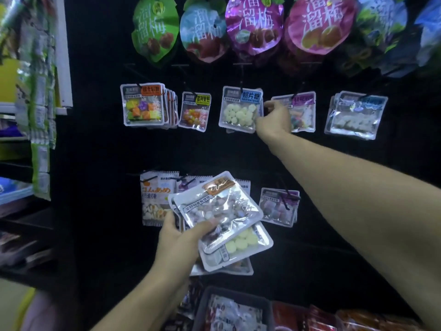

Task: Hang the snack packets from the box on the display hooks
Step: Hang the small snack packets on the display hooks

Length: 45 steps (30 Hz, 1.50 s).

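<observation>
My left hand (177, 237) grips a fanned stack of snack packets (219, 216) in front of the lower hooks; the top one is silvery with an orange label, and one with pale round candies (241, 244) shows under it. My right hand (274, 118) reaches up to the middle row and pinches the right edge of a blue-labelled packet of white milk candies (239, 109), which hangs on a black hook (241, 88). The dark box (210, 299) with more packets sits at the bottom centre, below my left hand.
A black display panel carries rows of hooks. Large plum bags (255, 25) hang on top. Small packets hang left (143, 105), centre-left (195, 111) and right (358, 114) in the middle row, others (279, 206) lower down. A shelf with green packs (40, 103) stands left.
</observation>
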{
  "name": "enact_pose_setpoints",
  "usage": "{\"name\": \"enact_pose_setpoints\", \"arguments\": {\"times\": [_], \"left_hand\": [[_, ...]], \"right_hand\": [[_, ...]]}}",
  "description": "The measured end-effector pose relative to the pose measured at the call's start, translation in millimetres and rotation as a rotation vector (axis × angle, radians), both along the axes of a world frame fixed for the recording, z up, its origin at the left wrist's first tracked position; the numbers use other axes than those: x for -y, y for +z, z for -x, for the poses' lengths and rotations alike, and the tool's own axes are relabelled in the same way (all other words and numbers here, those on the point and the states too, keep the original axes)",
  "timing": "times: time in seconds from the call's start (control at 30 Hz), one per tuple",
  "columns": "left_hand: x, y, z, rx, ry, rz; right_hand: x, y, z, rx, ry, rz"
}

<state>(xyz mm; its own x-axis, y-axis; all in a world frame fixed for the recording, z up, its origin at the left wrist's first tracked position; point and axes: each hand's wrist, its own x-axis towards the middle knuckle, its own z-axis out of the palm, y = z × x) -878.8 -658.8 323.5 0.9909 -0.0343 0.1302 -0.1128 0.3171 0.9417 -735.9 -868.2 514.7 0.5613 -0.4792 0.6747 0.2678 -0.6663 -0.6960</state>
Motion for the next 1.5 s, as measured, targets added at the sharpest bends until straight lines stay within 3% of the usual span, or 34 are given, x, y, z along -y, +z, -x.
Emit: {"name": "enact_pose_setpoints", "arguments": {"times": [0.1,0.2,0.33,0.43,0.73,0.9,1.1,1.5], "left_hand": [[5,-8,4,-0.008,0.022,0.015],[9,-23,10,-0.031,0.038,0.040],[20,-48,25,-0.070,0.058,0.050],[32,-62,38,-0.122,0.044,0.042],[59,-74,52,-0.116,-0.103,-0.118],[91,-80,51,-0.128,-0.129,-0.127],[117,-89,53,-0.137,-0.129,-0.107],[126,-100,46,-0.166,-0.112,-0.099]], "right_hand": [[-10,-61,51,-0.085,0.306,-0.024],[-14,-123,113,-0.244,0.482,-0.058],[-10,-191,171,-0.469,0.572,-0.216],[-7,-225,183,-0.459,0.517,-0.372],[42,-241,190,-0.361,0.321,-0.581],[86,-246,201,-0.321,0.343,-0.669],[147,-244,192,-0.056,0.182,-0.823],[197,-244,132,-0.027,0.113,-0.925]]}}
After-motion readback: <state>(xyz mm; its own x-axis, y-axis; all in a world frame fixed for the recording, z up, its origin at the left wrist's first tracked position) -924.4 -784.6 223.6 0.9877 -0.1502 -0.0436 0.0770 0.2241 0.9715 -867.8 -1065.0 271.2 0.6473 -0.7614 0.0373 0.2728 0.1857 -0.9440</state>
